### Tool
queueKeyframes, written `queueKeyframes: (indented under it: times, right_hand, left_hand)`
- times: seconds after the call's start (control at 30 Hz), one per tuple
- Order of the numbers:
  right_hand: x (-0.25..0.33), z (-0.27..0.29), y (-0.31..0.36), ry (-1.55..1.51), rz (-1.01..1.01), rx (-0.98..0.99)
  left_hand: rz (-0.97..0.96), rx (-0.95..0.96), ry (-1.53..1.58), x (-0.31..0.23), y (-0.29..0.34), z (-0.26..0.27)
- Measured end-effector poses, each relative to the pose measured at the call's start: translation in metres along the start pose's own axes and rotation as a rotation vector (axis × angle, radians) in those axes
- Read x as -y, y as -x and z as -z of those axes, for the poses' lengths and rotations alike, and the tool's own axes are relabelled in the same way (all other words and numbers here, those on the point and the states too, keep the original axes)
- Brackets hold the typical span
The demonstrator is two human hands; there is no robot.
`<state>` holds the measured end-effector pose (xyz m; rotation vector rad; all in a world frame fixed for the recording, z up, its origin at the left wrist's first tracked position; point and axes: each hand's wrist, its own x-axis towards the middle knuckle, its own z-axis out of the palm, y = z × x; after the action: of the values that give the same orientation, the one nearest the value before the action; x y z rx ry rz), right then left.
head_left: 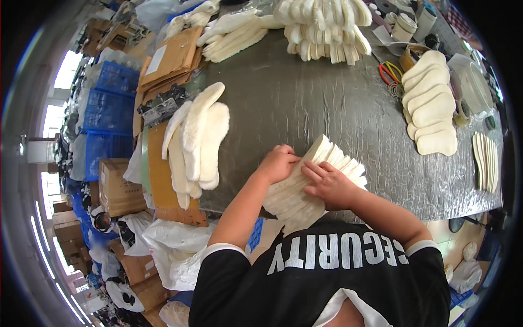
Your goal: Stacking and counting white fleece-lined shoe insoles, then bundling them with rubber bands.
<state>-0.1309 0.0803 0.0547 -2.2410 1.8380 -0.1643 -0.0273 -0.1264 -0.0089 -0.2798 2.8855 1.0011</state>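
Note:
A fanned bundle of cream insoles (291, 199) stands on edge at the near side of the table, against my body. My left hand (277, 164) grips its left side, with fingers bent and the fingertips at the bundle's upper edges. Across the top and right side lies my right hand (332, 186), its fingers curled over the insoles and the thumb side partly hidden. The two hands' fingertips are close together. To the left, a loose pile of fluffy cream insoles (207, 143) rests partly on a brown board (162, 163).
Stacked insoles (327, 32) stand at the far side. More insoles (433, 103) overlap at right, beside another row (485, 162). Pliers (390, 73) with red and yellow handles lie near jars and tape. Brown envelopes (171, 60), blue crates (109, 109) and a carton (120, 186) are at left.

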Motion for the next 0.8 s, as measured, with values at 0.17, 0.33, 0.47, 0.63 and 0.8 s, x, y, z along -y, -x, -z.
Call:
queueKeyframes:
  times: [0.17,0.33,0.47,0.63,0.8]
  right_hand:
    - [-0.003,0.004,-0.002,0.042,0.004,0.100]
    - [0.002,0.006,-0.004,0.034,0.035,0.062]
    - [-0.004,0.003,0.003,-0.003,-0.001,0.053]
    - [-0.006,-0.001,0.004,-0.004,-0.004,0.042]
    - [-0.003,-0.002,0.001,0.029,0.048,0.037]
  left_hand:
    - [0.457,-0.784,-0.638,0.072,0.024,0.079]
    - [0.714,-0.483,-0.430,0.150,0.057,0.166]
    - [0.734,-0.375,-0.252,0.109,0.038,0.178]
    - [0.207,-0.276,1.133,0.047,0.065,0.111]
    - [0.387,0.339,1.176,0.055,0.063,0.062]
